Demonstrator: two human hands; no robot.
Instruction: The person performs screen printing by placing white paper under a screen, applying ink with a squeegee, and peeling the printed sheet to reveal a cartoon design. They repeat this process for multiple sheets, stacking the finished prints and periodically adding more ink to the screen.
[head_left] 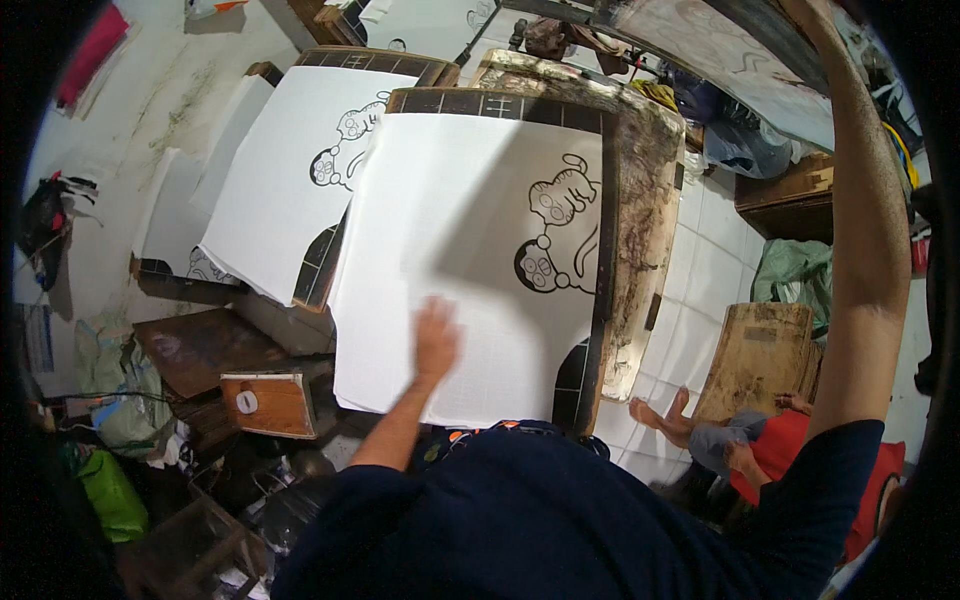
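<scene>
My left hand [436,335] is over the lower middle of a white sheet [400,240], fingers stretched out and slightly blurred; I cannot tell whether it touches. The sheet lies on a board [607,220] with dark taped edges. Black line drawings of two cartoon figures [562,200] show at its right side, partly in shadow. My right arm [868,220] reaches up past the top edge, so that hand is out of the picture. Close to where the arm leaves the view is a tilted framed screen [730,60] with faint drawn lines.
Further left, a second board carries another printed white sheet [270,170]. A stained board [645,200] stands to the right. Lower right, a person in red [780,455] sits near a wooden block [755,350]. A wooden box [268,404] and bags [112,495] crowd the lower left.
</scene>
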